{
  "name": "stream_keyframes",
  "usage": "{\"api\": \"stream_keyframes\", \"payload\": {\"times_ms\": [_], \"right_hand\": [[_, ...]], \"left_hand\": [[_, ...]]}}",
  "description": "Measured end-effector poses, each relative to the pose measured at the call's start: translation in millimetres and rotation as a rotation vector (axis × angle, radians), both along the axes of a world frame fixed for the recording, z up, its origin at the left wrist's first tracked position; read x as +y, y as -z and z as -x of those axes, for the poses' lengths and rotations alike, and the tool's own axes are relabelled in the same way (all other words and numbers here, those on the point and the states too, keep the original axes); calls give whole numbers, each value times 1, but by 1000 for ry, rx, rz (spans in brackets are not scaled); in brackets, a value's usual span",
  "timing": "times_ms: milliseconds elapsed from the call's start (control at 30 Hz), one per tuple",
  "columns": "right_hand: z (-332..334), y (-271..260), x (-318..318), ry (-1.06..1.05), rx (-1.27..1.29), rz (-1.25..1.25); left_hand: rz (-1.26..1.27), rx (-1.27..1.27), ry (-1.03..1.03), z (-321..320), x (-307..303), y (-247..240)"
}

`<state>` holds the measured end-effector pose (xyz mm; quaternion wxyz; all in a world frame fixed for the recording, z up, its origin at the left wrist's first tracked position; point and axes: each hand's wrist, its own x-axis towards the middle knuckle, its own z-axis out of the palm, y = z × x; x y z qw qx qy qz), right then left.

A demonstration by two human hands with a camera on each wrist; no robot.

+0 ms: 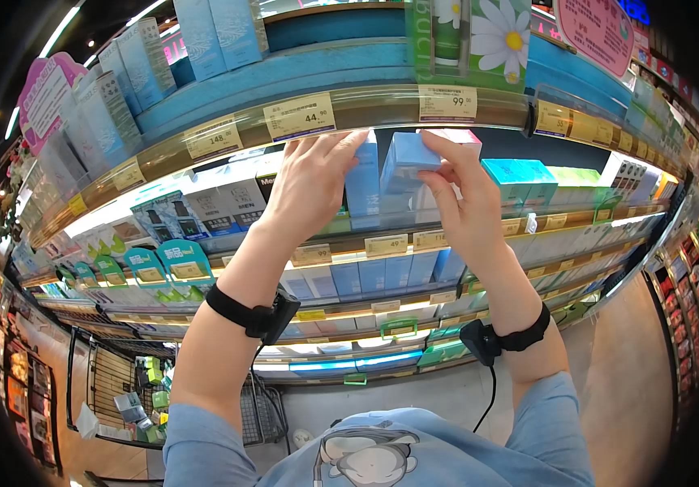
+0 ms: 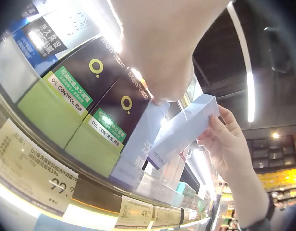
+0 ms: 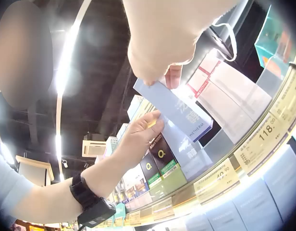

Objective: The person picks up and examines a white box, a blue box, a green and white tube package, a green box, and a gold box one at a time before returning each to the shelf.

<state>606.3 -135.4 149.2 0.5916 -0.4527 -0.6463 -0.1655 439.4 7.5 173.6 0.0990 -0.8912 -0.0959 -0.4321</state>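
Observation:
A light blue box (image 1: 411, 156) is pinched between the thumb and fingers of the right hand (image 1: 467, 183), tilted above the shelf; in the left wrist view the same box (image 2: 184, 129) slants away from its row. The left hand (image 1: 309, 178) reaches under the upper shelf edge, its fingertips at the top of another light blue box (image 1: 362, 183) that stands upright on the shelf. In the right wrist view the left hand (image 3: 138, 137) touches that standing box (image 3: 186, 151) with extended fingers, just beside the tilted box (image 3: 177, 108).
Dark and green boxes (image 2: 85, 86) stand left of the blue ones, white boxes with red bands (image 3: 229, 96) to the right. Price tags (image 1: 386, 245) line the shelf edge. The upper shelf edge (image 1: 365, 112) runs close above the hands. A cart (image 1: 106, 390) stands lower left.

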Motion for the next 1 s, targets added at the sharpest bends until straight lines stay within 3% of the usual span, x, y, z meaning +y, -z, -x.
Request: {"api": "stream_keyframes", "payload": {"times_ms": [433, 500, 600, 833, 1000], "right_hand": [[0, -2, 16, 259, -154, 50], [1, -5, 17, 461, -312, 56], [0, -7, 20, 571, -408, 68], [-4, -10, 25, 573, -476, 52], [-16, -9, 34, 530, -391, 19]], "left_hand": [[-5, -42, 25, 0, 2, 3], [-13, -47, 29, 0, 2, 2], [-7, -58, 35, -1, 2, 3], [30, -101, 46, -5, 2, 2], [50, -100, 20, -7, 1, 2]]}}
